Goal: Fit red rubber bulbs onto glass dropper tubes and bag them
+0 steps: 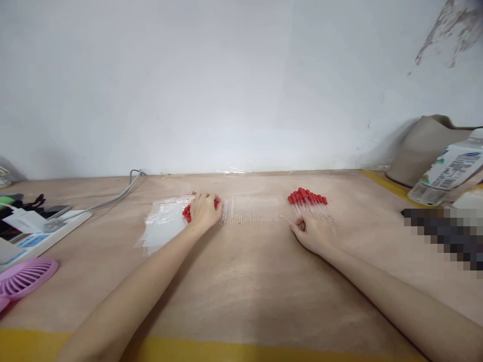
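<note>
My left hand is over a small heap of red caps, fingers curled, with a bit of red showing between them. Just right of it runs a row of thin clear tubes laid side by side. In my right hand, thumb and fingers pinch one thin clear tube, its tip pointing left toward the row's end. Behind that hand lies a fanned group of red-capped tubes. Partly under my left forearm, clear plastic bags are stacked.
On the left are a power strip with a grey cable and a pink fan. A bottle and a beige container stand at the right. Yellow tape edges the table; a white wall rises behind.
</note>
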A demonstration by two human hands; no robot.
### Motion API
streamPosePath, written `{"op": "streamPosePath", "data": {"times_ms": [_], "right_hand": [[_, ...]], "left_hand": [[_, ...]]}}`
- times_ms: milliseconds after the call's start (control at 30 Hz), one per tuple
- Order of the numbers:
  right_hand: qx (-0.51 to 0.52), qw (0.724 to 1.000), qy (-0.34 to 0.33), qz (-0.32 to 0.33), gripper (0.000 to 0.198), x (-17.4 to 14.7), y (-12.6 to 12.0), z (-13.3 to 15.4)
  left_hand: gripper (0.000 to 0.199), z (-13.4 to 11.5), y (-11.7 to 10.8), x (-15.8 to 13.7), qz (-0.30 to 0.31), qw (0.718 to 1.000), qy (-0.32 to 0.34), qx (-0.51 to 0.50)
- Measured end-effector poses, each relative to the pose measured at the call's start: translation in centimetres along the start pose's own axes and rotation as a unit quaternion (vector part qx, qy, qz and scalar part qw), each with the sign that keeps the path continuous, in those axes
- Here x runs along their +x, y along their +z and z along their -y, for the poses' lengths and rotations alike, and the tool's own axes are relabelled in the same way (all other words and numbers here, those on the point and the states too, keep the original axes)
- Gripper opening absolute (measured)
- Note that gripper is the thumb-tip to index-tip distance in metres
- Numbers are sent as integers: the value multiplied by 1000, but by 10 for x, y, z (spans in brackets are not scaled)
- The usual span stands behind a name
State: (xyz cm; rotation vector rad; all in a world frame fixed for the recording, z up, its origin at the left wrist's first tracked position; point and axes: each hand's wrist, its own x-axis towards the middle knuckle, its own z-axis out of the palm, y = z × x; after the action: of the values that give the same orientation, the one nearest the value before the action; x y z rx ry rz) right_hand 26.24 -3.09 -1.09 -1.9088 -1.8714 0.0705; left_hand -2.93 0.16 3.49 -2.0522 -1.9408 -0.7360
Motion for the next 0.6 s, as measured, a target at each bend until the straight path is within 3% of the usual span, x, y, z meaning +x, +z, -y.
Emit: {"op": "streamPosePath", "data": {"times_ms": [167,333,467,600], "right_hand": [[6,1000,-8,-2,23,-1,0,0],[4,1000,-10,-5,21,-1,-1,0],[-2,1000,-14,-8,22,-2,0,0],[-13,1000,-25,-5,23,-2,1,-1]], "left_hand": [[22,10,14,46,17,997,-70,20],[27,13,29,63,22,993,-115,20],[27,11,19,60,-7,995,-98,4],[20,-2,0,25,-29,999,-15,-24]]}}
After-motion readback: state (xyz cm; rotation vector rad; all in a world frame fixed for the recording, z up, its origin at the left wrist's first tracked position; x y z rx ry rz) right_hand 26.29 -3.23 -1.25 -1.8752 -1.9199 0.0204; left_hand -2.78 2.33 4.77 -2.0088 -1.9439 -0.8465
